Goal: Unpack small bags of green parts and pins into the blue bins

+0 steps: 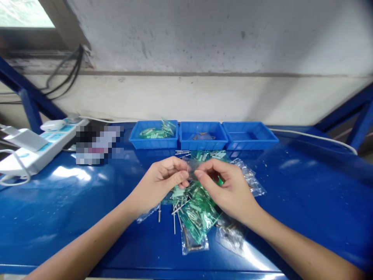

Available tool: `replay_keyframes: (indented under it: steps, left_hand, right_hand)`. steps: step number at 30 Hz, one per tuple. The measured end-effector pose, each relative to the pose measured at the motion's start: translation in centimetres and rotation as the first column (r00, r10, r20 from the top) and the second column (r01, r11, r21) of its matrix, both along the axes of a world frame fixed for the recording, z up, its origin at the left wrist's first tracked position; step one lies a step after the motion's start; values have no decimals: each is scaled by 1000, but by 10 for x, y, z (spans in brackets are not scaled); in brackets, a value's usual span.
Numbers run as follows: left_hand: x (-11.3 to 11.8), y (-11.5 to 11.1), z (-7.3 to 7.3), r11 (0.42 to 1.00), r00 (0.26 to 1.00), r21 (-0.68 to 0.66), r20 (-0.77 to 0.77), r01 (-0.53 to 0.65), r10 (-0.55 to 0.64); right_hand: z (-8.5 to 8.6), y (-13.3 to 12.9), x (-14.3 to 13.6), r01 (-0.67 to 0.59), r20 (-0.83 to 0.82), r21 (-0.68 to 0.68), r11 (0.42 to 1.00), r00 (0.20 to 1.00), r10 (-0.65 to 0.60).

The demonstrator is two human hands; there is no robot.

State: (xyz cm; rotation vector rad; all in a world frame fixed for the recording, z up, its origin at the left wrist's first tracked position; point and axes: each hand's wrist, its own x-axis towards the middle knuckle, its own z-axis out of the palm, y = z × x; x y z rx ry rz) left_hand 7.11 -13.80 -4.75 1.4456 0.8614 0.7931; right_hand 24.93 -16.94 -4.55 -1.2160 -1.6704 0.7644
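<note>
Above a heap of shiny green plastic packets (pixel 201 212), the left hand (pixel 166 177) and right hand (pixel 227 184) both pinch a small clear plastic bag (pixel 192 164). Handling this bag seems the step now; the next move likely needs a gentle, steady pinch.

We face a smudged wall (pixel 186 39), grey above and cream below, a soft shadow (pixel 279 50) slanting down its right side. Upper left we see a bright window (pixel 23 14). Our blue table (pixel 314 194), flanked by blue braces (pixel 346 111), shines glossily.
</note>
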Motion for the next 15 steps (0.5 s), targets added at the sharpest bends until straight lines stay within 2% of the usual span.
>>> replay_keyframes:
  steps: [3,6,9,11,15]
  left_hand:
    - [-2,0,1,999,1000,-32,3,-20,20]
    - [-3,0,-2,989,989,-107,98,-100,110]
    - [-2,-1,-3,977,978,-193,163,-96,128]
    - [-2,-2,-1,980,987,-184,130,-72,97]
    - [-2,-3,4,997,999,-64,-44,-30,27]
  right_hand:
    - [2,1,2,22,-63,-44,999,998,-25]
    - [3,0,0,-33,-86,-112,993,996,23]
    - [4,-3,-2,-60,-79,-107,992,996,51]
    - [4,-3,-3,-33,-82,-89,996,996,25]
    - [2,-2,-4,-1,-149,-140,990,989,-20]
